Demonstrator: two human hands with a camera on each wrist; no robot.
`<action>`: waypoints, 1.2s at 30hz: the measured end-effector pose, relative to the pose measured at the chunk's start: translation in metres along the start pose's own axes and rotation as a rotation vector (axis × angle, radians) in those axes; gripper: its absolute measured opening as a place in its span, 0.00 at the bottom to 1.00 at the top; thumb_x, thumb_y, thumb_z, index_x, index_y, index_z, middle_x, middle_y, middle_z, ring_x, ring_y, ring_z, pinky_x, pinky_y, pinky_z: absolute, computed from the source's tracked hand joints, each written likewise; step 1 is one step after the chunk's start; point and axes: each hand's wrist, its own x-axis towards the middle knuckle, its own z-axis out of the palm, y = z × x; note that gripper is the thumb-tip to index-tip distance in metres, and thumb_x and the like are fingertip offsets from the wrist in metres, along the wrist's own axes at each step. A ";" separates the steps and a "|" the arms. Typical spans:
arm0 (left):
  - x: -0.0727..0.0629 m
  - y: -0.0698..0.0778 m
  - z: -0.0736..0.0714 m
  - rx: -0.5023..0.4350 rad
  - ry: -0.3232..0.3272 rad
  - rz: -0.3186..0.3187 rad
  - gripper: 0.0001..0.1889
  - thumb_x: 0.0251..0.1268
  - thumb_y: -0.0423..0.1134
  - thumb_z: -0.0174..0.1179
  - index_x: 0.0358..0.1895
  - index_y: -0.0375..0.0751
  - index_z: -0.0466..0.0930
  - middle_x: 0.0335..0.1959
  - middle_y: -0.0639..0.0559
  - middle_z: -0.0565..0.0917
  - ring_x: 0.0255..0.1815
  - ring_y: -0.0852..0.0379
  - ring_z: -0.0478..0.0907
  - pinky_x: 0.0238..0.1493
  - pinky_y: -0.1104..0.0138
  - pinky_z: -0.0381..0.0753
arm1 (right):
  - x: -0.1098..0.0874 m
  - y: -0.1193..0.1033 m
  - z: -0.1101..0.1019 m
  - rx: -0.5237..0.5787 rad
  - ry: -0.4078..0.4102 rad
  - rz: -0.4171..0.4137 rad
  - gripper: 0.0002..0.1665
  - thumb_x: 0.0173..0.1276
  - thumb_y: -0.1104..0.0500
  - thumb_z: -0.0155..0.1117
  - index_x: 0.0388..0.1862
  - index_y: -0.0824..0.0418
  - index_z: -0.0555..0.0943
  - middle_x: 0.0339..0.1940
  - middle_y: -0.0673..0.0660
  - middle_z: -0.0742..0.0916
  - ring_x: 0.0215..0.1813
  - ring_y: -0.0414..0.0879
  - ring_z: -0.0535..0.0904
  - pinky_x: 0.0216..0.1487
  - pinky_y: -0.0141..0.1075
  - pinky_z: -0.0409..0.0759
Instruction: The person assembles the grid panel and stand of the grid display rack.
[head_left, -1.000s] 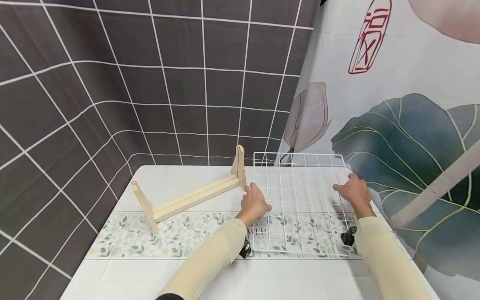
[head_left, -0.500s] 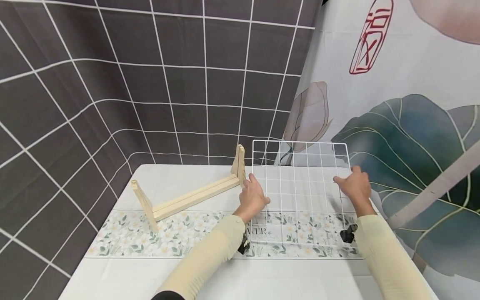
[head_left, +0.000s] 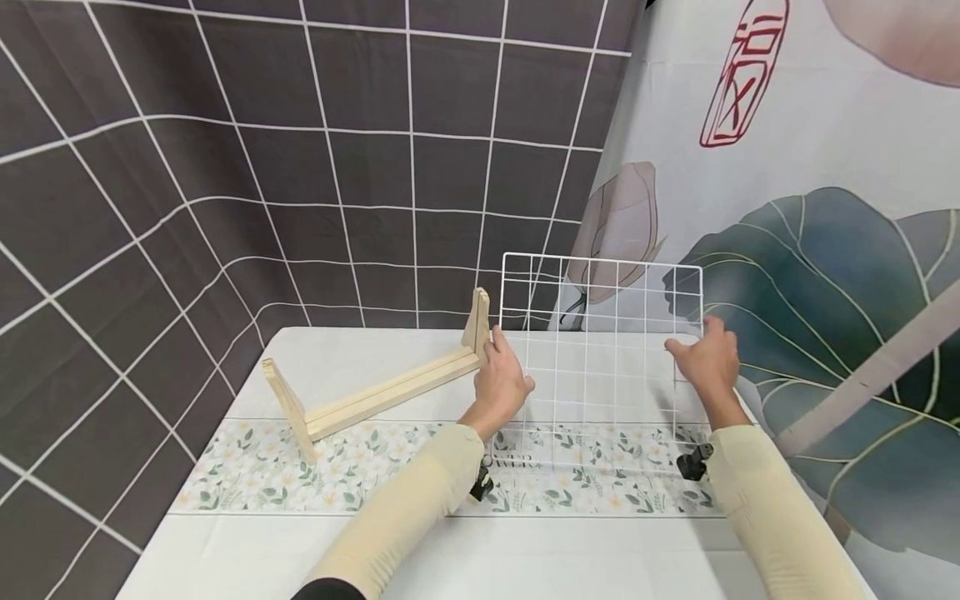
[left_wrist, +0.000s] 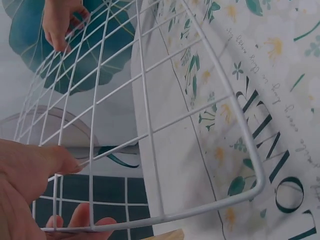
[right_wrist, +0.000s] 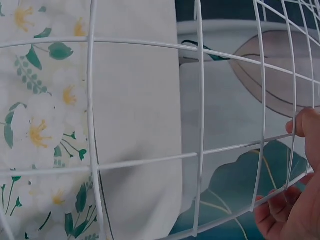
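A white wire grid panel [head_left: 585, 350] stands tilted up over the right half of the table, its far edge higher than its near edge. My left hand [head_left: 501, 382] grips its left side; in the left wrist view the thumb lies on the near face of the wires and the fingertips [left_wrist: 82, 216] curl behind the edge wire. On the opposite side my right hand [head_left: 708, 358] holds the right edge wire, thumb in front and fingers [right_wrist: 280, 207] behind. Just left of the panel, a pale wooden frame [head_left: 393, 396] rests on the table, its far upright close to my left hand.
The white tablecloth [head_left: 262, 554] carries a floral printed band [head_left: 247, 475] with lettering. A dark gridded curtain [head_left: 360, 183] hangs behind and to the left. At the right hangs a white cloth [head_left: 675, 108] with leaf prints, crossed by a pale pole-like stripe [head_left: 862, 375].
Both hands have moved up and slightly away, lifting the grid panel. Its far edge rises higher and its lower edge has moved away from me. The wooden frame stays put.
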 end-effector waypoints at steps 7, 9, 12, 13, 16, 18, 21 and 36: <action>0.001 0.000 -0.007 -0.028 0.066 0.041 0.59 0.50 0.38 0.75 0.80 0.33 0.42 0.65 0.34 0.72 0.26 0.49 0.79 0.21 0.64 0.73 | -0.001 -0.007 -0.005 0.046 0.029 -0.018 0.52 0.69 0.47 0.65 0.83 0.61 0.52 0.73 0.76 0.67 0.69 0.74 0.67 0.67 0.67 0.68; 0.002 0.000 -0.009 -0.041 0.086 0.048 0.59 0.50 0.36 0.75 0.80 0.33 0.42 0.65 0.34 0.72 0.25 0.49 0.79 0.20 0.64 0.71 | -0.002 -0.010 -0.007 0.059 0.043 -0.028 0.52 0.68 0.48 0.65 0.83 0.60 0.51 0.73 0.76 0.67 0.69 0.74 0.67 0.67 0.67 0.69; 0.003 -0.001 -0.012 -0.048 0.112 0.057 0.59 0.49 0.36 0.75 0.80 0.33 0.42 0.65 0.34 0.71 0.25 0.49 0.79 0.19 0.64 0.72 | -0.003 -0.015 -0.009 0.077 0.058 -0.044 0.52 0.68 0.49 0.65 0.84 0.58 0.50 0.74 0.74 0.67 0.69 0.73 0.68 0.66 0.67 0.69; 0.003 -0.001 -0.013 -0.049 0.120 0.061 0.59 0.49 0.35 0.75 0.81 0.33 0.42 0.65 0.33 0.71 0.25 0.48 0.79 0.19 0.63 0.73 | -0.003 -0.017 -0.010 0.084 0.064 -0.051 0.53 0.68 0.49 0.65 0.84 0.57 0.50 0.74 0.74 0.67 0.69 0.73 0.68 0.66 0.67 0.69; 0.005 -0.002 -0.016 -0.052 0.129 0.067 0.59 0.50 0.35 0.74 0.81 0.34 0.41 0.66 0.34 0.71 0.27 0.49 0.79 0.20 0.64 0.73 | -0.004 -0.022 -0.013 0.098 0.078 -0.069 0.53 0.68 0.50 0.65 0.85 0.56 0.49 0.74 0.74 0.67 0.70 0.73 0.68 0.67 0.67 0.68; 0.006 -0.003 -0.018 -0.069 0.130 0.067 0.61 0.51 0.35 0.74 0.82 0.36 0.38 0.65 0.35 0.71 0.26 0.50 0.78 0.20 0.65 0.73 | -0.005 -0.025 -0.015 0.105 0.086 -0.077 0.53 0.68 0.51 0.66 0.85 0.55 0.49 0.74 0.74 0.67 0.70 0.73 0.67 0.67 0.67 0.68; 0.009 -0.003 -0.021 -0.091 0.140 0.067 0.62 0.51 0.34 0.75 0.83 0.39 0.36 0.63 0.36 0.71 0.24 0.52 0.75 0.19 0.66 0.71 | -0.005 -0.029 -0.017 0.120 0.095 -0.085 0.54 0.67 0.51 0.67 0.85 0.55 0.49 0.74 0.73 0.67 0.70 0.72 0.68 0.67 0.67 0.68; 0.013 -0.009 -0.032 -0.134 0.240 0.103 0.62 0.51 0.33 0.74 0.83 0.44 0.37 0.62 0.37 0.71 0.42 0.42 0.81 0.34 0.55 0.83 | -0.011 -0.041 -0.022 0.196 0.168 -0.147 0.53 0.67 0.49 0.65 0.84 0.52 0.50 0.72 0.72 0.70 0.67 0.70 0.70 0.64 0.67 0.69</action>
